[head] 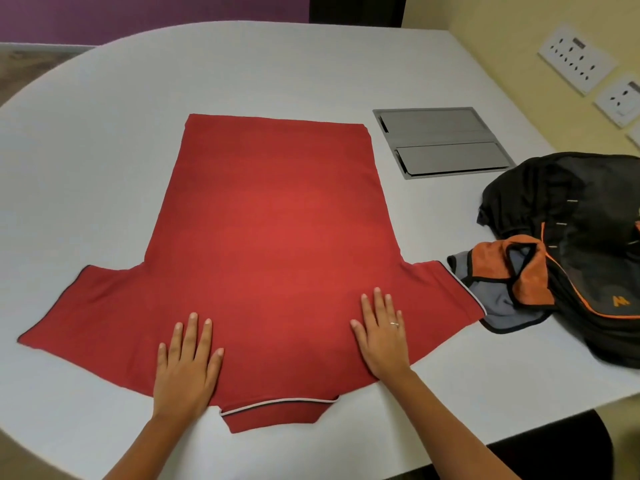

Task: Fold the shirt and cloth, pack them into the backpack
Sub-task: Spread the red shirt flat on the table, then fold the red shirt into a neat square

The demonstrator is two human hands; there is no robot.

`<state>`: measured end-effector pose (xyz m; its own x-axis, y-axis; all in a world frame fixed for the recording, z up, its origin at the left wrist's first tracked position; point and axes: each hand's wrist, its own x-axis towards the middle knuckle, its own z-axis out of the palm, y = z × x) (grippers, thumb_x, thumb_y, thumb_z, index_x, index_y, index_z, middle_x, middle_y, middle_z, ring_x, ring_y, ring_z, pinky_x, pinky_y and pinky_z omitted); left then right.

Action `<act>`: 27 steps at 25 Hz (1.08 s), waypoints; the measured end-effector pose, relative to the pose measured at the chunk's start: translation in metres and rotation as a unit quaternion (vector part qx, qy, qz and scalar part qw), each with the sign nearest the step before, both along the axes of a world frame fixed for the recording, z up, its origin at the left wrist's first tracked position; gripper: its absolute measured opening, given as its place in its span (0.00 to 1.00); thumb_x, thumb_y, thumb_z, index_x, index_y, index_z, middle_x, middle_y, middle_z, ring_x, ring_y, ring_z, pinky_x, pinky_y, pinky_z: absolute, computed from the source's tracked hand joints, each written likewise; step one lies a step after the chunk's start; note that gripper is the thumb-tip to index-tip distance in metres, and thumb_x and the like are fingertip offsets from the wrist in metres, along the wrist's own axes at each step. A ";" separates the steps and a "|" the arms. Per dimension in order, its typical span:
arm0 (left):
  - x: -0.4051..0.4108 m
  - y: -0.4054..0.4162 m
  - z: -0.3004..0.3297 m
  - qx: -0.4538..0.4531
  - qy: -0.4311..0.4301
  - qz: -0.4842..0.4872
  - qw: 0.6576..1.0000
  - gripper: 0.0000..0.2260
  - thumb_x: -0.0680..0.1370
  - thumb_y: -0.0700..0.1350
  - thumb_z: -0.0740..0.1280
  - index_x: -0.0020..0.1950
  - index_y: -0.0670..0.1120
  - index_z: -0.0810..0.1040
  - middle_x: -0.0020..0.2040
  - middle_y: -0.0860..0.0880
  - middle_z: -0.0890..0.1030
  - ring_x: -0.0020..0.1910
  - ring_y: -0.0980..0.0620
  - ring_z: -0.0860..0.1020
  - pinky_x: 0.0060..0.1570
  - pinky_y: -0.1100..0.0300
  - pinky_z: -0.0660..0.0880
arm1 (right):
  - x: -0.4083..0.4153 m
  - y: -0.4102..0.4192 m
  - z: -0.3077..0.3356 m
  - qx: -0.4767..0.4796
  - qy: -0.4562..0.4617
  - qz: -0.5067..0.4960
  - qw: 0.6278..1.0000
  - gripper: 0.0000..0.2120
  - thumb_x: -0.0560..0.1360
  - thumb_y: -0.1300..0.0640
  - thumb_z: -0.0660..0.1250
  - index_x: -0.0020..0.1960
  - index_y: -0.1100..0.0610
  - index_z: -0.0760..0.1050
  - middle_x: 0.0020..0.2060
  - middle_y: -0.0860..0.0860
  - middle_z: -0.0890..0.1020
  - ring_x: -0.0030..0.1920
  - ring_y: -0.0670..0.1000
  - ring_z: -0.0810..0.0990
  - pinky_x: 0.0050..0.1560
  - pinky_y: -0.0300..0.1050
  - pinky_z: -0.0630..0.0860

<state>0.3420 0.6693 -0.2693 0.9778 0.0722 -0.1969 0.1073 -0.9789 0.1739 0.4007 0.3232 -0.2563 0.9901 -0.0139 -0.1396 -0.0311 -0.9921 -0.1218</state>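
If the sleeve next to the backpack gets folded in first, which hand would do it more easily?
Probably the right hand. It lies flat on the red shirt on the side where that sleeve reaches toward the backpack. The left hand would have to cross over.

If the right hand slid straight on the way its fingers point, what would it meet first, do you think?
Only more red shirt: the right hand points up its body toward the far hem, then bare table. The way looks free.
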 end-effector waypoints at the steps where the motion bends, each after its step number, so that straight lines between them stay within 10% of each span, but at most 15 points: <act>1: -0.001 0.001 0.000 -0.004 -0.003 0.002 1.000 0.30 0.80 0.60 0.40 0.77 0.46 0.58 0.77 0.44 0.58 0.74 0.39 0.60 0.66 0.37 0.61 | -0.008 0.002 -0.006 -0.010 0.006 0.007 1.000 0.30 0.80 0.38 0.41 0.75 0.52 0.61 0.75 0.55 0.62 0.73 0.59 0.62 0.68 0.61 0.63; 11: -0.014 0.000 0.006 -0.026 0.003 0.058 0.998 0.31 0.80 0.59 0.42 0.76 0.41 0.60 0.77 0.40 0.58 0.74 0.37 0.59 0.67 0.37 0.60 | -0.046 -0.018 -0.006 -0.040 0.003 -0.074 0.996 0.32 0.80 0.39 0.41 0.75 0.56 0.60 0.74 0.61 0.62 0.73 0.66 0.60 0.65 0.69 0.63; 18: -0.006 -0.052 0.008 -0.031 0.044 -0.074 0.996 0.31 0.81 0.61 0.40 0.74 0.44 0.66 0.75 0.43 0.64 0.72 0.41 0.65 0.65 0.39 0.65 | -0.065 0.085 -0.001 0.042 -0.003 0.137 0.990 0.31 0.81 0.38 0.43 0.73 0.57 0.64 0.75 0.54 0.61 0.74 0.57 0.59 0.69 0.59 0.61; 27: -0.014 -0.048 0.008 -0.025 0.063 -0.077 0.995 0.31 0.81 0.62 0.41 0.75 0.47 0.63 0.76 0.46 0.62 0.73 0.43 0.63 0.66 0.41 0.63 | -0.083 0.082 -0.004 -0.015 0.037 0.143 0.989 0.33 0.80 0.36 0.46 0.77 0.56 0.56 0.77 0.54 0.56 0.75 0.56 0.57 0.70 0.59 0.59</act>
<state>0.3282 0.6213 -0.2608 0.9435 -0.0897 -0.3190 -0.0195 -0.9760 0.2168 0.3172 0.4052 -0.2607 0.9412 0.2603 -0.2154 0.2439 -0.9646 -0.1003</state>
